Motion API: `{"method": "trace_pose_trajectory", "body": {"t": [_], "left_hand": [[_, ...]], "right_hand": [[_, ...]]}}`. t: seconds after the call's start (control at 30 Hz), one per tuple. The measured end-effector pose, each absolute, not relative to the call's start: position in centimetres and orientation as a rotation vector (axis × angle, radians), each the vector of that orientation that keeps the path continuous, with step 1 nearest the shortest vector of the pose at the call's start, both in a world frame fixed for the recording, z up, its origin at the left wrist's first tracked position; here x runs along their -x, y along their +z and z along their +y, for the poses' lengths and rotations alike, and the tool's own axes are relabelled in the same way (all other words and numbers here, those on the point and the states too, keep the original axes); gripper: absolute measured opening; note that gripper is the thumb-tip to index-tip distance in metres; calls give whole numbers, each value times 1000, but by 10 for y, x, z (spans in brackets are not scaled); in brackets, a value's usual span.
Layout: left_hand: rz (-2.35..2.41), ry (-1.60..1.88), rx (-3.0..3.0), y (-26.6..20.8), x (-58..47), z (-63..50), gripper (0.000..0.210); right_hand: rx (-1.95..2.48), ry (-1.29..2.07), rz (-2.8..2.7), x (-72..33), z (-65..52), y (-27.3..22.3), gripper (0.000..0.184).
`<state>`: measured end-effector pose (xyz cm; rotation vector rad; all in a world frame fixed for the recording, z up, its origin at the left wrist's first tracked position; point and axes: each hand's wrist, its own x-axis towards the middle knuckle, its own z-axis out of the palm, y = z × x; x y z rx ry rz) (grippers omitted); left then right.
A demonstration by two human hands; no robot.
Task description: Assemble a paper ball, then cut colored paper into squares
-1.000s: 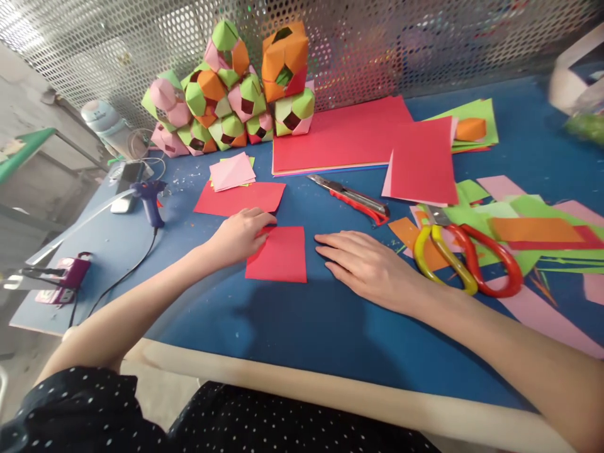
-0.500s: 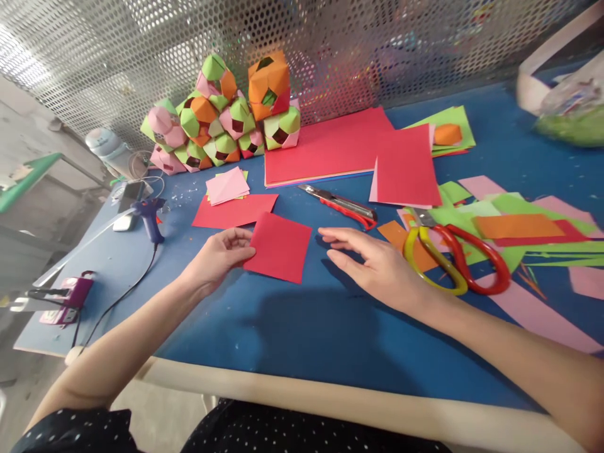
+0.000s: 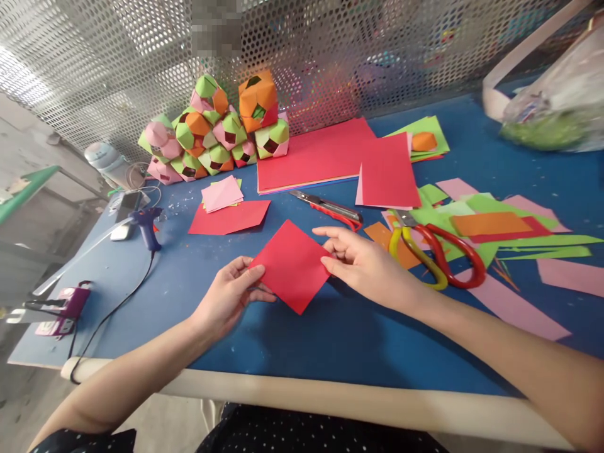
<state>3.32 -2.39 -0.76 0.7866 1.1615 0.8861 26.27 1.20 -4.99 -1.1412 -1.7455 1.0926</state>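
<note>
A square sheet of red paper is held up over the blue table, turned so that one corner points toward me. My left hand pinches its left corner between thumb and fingers. At the opposite corner, my right hand grips the paper with its thumb in front and fingers partly behind. Beyond the square lie a longer red paper piece and a small stack of pink squares. A red-handled utility knife rests behind my right hand, and scissors with yellow and red handles lie to its right.
Folded paper modules are piled against the perforated metal panel. Red sheets lie at the back. Colourful paper scraps cover the right side. A glue gun and its cord are at left, near a purple power adapter.
The red square has turned from lying edge-on to corner-on and moved slightly nearer me. My right hand, earlier apart from it, has taken hold of its right corner.
</note>
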Motion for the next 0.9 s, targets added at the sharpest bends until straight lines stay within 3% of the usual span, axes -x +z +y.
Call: {"method": "trace_pose_trajectory", "body": {"t": [0.37, 0.47, 0.9], "left_hand": [[1360, 1016, -619, -14, -23, -15, 15], [1343, 919, -645, -11, -17, -20, 8], [1455, 406, -1006, -7, -10, -17, 32]], "right_hand": [[895, 162, -2106, -261, 11, -52, 31], [807, 92, -2291, -258, 7, -59, 31], [881, -196, -2484, -259, 9, -66, 26]]}}
